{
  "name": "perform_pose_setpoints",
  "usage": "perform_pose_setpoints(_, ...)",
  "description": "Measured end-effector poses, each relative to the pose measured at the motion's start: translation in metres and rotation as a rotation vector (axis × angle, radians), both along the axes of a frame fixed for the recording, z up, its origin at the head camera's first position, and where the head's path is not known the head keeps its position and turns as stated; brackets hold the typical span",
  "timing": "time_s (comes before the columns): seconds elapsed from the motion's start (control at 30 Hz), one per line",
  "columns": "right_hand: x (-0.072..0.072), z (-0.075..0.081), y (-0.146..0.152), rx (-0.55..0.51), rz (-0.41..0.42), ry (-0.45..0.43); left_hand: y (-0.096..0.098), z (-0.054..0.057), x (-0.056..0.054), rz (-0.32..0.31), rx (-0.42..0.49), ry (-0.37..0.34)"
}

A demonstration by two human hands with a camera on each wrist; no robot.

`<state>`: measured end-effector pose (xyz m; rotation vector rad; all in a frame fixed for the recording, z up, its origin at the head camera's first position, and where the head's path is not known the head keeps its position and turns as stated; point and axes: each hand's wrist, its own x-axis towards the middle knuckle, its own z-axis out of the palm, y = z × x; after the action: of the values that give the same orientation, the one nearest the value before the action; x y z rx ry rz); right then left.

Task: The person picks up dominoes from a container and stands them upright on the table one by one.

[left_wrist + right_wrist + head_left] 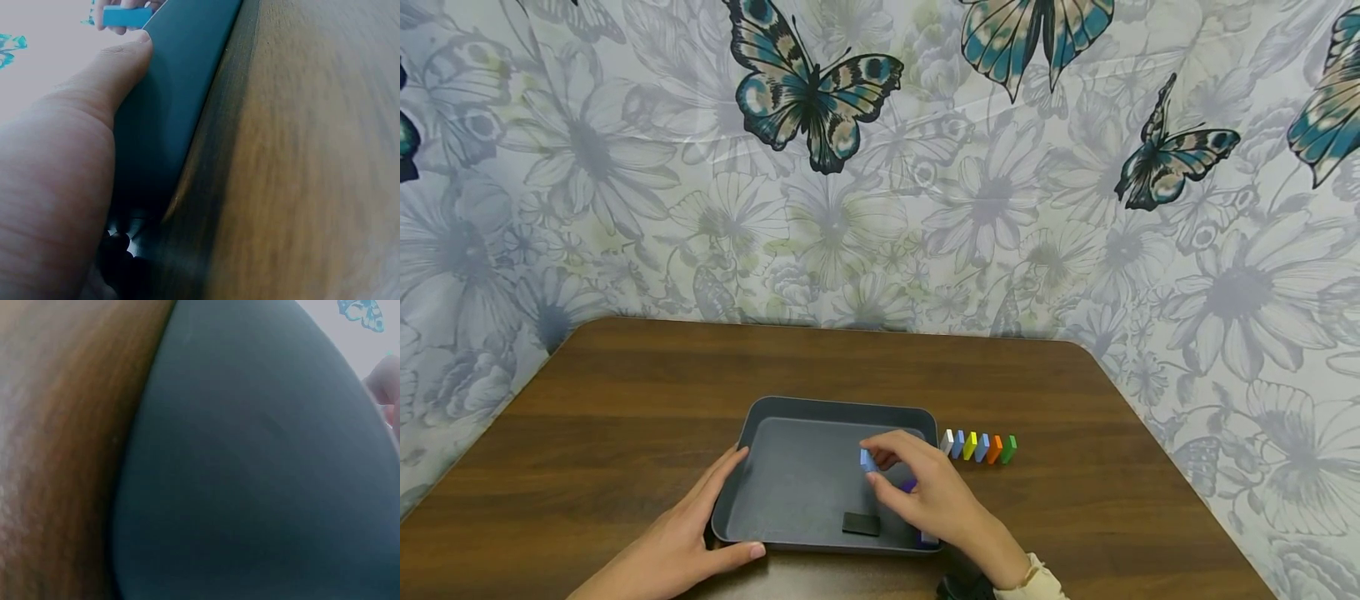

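In the head view, a dark grey tray (805, 467) lies on the table. My left hand (688, 521) spans its near left corner, with straight fingers along the left side and the thumb at the front edge. Over the tray, my right hand (928, 487) pinches a light blue domino (867, 460) between thumb and fingertips. The left wrist view shows the same blue domino (128, 15) beyond the left thumb. A black domino (861, 524) lies flat inside the tray near its front. Purple pieces (909, 485) show partly behind the right hand.
Just right of the tray, several dominoes stand on end in a row, from a white domino (947, 442) to a green domino (1009, 449). The brown wooden table (655, 375) reaches back to a butterfly-print cloth (850, 233). A black object (962, 586) sits by the right wrist.
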<state>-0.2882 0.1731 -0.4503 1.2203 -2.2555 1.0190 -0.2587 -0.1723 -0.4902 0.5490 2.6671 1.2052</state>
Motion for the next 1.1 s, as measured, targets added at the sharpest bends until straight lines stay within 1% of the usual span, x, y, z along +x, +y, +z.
perform_pose_setpoints(0.1, 0.001, 0.001, 0.001, -0.021, -0.003, 0.004, 0.0, 0.0, 0.0, 0.0, -0.002, 0.001)
perform_pose_setpoints(0.3, 0.002, 0.001, 0.003, -0.065, -0.009, 0.018, -0.001, 0.001, -0.001, -0.002, -0.002, -0.019)
perform_pose_setpoints(0.5, 0.005, -0.001, 0.008, -0.09, -0.022, -0.005, -0.001, 0.0, -0.001, -0.003, -0.005, -0.006)
perform_pose_setpoints(0.6, 0.006, -0.001, 0.011, -0.095, -0.029, -0.011, -0.001, 0.0, -0.001, -0.003, -0.003, -0.011)
perform_pose_setpoints(0.9, 0.011, -0.005, 0.02, -0.104, -0.056, 0.006, -0.001, 0.001, -0.002, -0.006, 0.003, -0.025)
perform_pose_setpoints(1.1, 0.013, -0.007, 0.026, -0.13, -0.073, 0.034, 0.0, 0.001, -0.002, -0.005, -0.002, -0.021)
